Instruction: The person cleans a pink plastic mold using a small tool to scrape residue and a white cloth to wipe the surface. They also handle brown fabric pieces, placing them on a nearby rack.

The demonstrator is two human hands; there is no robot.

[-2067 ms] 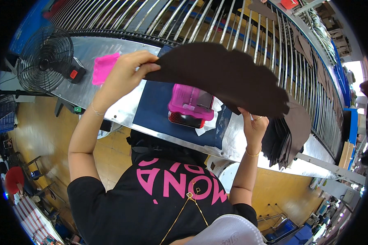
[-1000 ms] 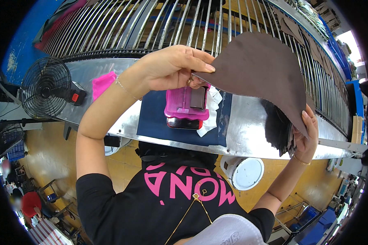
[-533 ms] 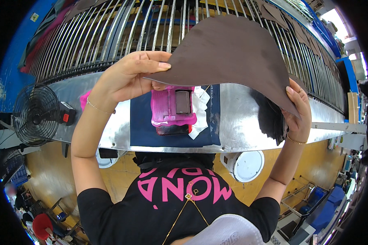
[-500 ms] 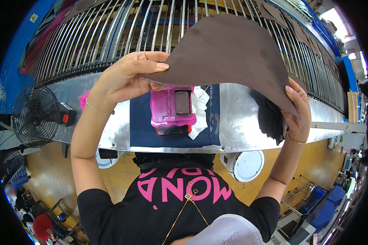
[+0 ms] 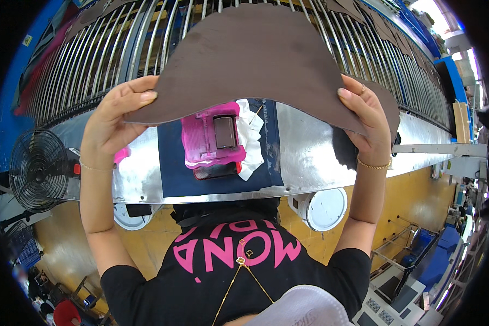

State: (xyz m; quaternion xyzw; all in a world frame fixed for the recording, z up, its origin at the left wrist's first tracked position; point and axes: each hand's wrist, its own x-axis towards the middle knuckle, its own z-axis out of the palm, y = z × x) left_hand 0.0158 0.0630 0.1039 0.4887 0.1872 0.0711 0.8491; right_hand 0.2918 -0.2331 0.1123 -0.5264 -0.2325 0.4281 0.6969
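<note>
A broad, dark brown sheet with a curved outline [image 5: 255, 60], leather-like, is stretched between my two hands above the work table. My left hand [image 5: 119, 111] pinches its left corner, thumb on top. My right hand [image 5: 367, 111] grips the other end, thumb on top and fingers under it. More brown material [image 5: 388, 103] shows behind the right hand; whether it belongs to the same sheet I cannot tell. Below the sheet is a pink tray-like holder [image 5: 195, 142] with a dark roller [image 5: 226, 132] in it. Crumpled white paper or cloth [image 5: 254, 144] lies beside the holder.
The holder stands on a dark blue mat [image 5: 174, 182] on a metal table [image 5: 305, 142]. Beyond runs a rack of metal bars [image 5: 114, 54]. A black fan [image 5: 41, 168] is at left, dark pieces [image 5: 342, 148] lie near my right hand, and a white bucket [image 5: 327, 209] stands below.
Both hands have shifted left in the picture with the brown sheet between them. The sheet now shows more of its face. Both hands keep their hold.
</note>
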